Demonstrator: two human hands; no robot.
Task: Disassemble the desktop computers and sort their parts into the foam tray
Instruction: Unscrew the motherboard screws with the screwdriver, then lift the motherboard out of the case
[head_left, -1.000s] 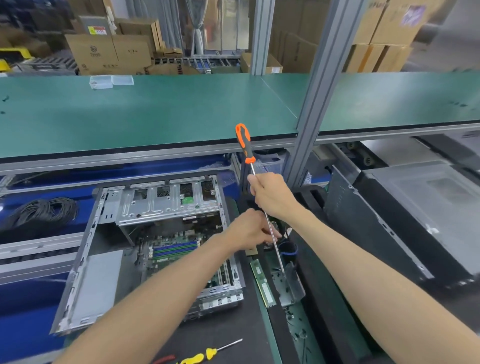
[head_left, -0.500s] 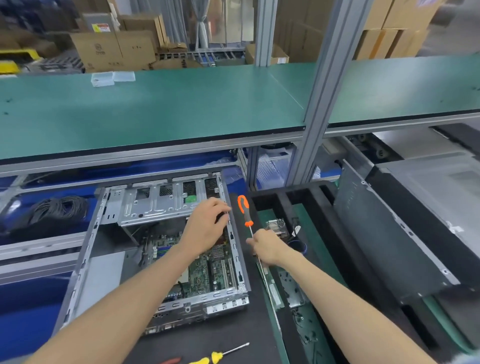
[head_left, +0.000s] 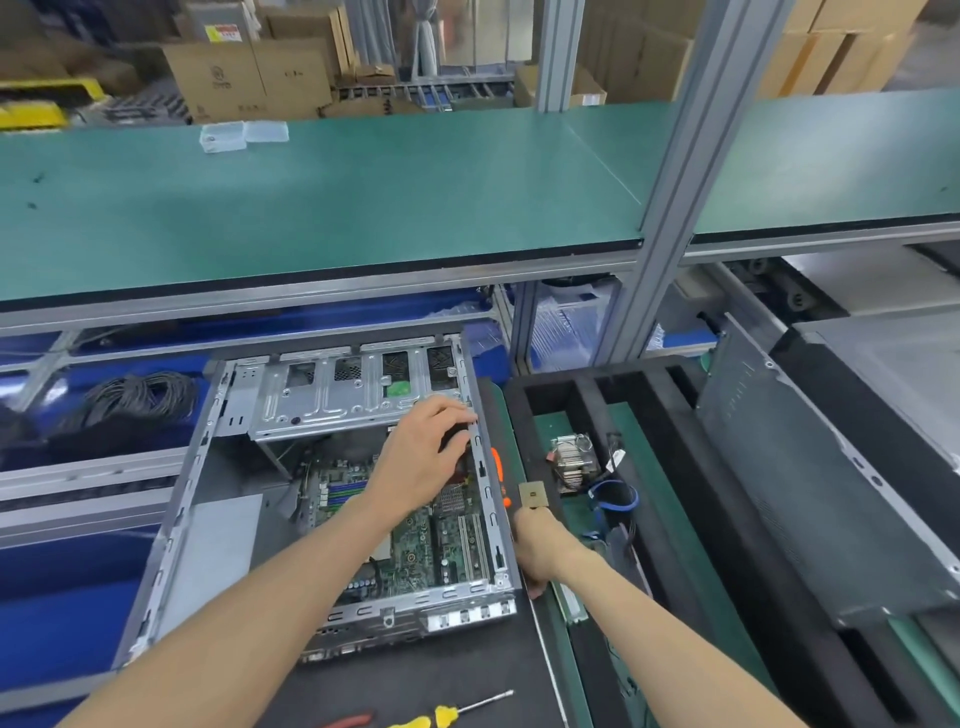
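Pinching CPU chip above right hand, beside foam tray

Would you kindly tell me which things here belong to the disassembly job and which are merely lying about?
In the job: open computer case, foam tray, heatsink, orange-handled screwdriver, small square chip.
Lying about: yellow screwdriver, black cable coil, clear plastic boxes.

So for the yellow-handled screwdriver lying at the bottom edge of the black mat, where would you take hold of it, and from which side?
Take the yellow-handled screwdriver by its thick yellow handle, not the thin steel shaft. It lies flat on the black mat, shaft pointing up and right, with bare mat around it. Coming down from above, fingers across the handle, looks easiest. The handle's near end is cut off by the frame.
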